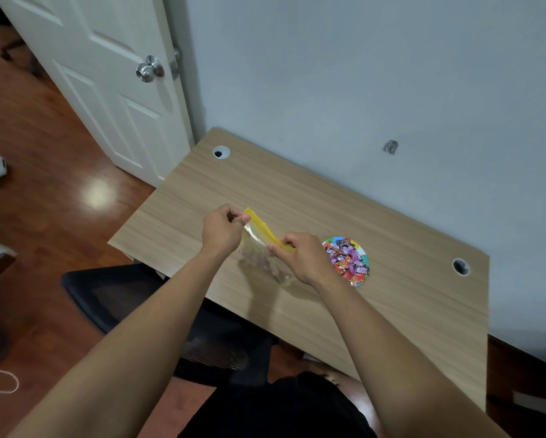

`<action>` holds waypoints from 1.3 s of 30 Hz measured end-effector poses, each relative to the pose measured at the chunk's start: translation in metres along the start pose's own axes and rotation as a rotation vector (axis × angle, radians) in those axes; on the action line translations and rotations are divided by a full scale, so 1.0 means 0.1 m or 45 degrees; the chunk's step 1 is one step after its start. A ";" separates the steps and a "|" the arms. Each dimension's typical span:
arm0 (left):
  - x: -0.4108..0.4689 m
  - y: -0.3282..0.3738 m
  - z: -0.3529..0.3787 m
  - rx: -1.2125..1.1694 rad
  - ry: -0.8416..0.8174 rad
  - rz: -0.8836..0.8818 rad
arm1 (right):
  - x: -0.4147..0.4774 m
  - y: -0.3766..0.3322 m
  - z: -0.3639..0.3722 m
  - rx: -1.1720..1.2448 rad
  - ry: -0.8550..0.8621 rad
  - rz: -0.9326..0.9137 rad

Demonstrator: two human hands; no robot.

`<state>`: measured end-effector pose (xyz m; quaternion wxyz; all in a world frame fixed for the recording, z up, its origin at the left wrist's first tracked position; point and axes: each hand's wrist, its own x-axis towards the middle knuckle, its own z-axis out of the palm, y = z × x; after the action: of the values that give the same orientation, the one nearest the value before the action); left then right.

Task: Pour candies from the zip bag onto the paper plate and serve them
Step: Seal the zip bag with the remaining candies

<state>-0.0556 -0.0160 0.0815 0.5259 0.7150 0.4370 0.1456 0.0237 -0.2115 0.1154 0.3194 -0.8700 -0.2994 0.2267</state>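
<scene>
A clear zip bag (pixel 260 245) with a yellow zip strip hangs above the wooden desk (pixel 297 197), held at both ends of the strip. My left hand (pixel 222 230) pinches the far-left end, and my right hand (pixel 301 256) pinches the near-right end. The bag looks see-through and nearly empty; its lower part is blurred. Just right of my right hand, a small colourful paper plate (pixel 361 249) lies on the desk, piled with several wrapped candies (pixel 347 259) in red, purple and pink.
The desk stands against a pale wall, with a cable hole at the far left (pixel 221 152) and one at the right (pixel 461 266). A black chair (pixel 113 295) sits below the desk's near edge. A white door (pixel 107 74) stands at the left.
</scene>
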 end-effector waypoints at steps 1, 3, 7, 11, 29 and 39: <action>0.02 0.00 -0.02 -0.007 0.013 -0.008 | 0.00 0.00 -0.01 -0.005 -0.004 -0.005; 0.05 0.03 -0.06 -0.026 0.035 -0.017 | -0.01 0.00 -0.05 -0.025 -0.017 -0.022; 0.11 0.06 -0.15 -0.041 0.077 -0.048 | -0.01 0.02 -0.10 -0.064 -0.021 -0.048; 0.17 0.02 -0.22 -0.059 0.110 -0.072 | -0.04 0.06 -0.11 -0.090 -0.031 -0.057; 0.22 -0.22 -0.31 -0.088 0.136 -0.132 | -0.07 0.23 -0.08 -0.097 -0.065 -0.012; 0.29 -0.36 -0.39 -0.030 -0.003 -0.057 | -0.02 0.31 -0.02 -0.247 -0.026 -0.032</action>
<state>-0.0819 0.0333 0.0581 0.5380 0.6988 0.4506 0.1382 0.0356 -0.2330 0.0955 0.2333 -0.8907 -0.3341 0.2016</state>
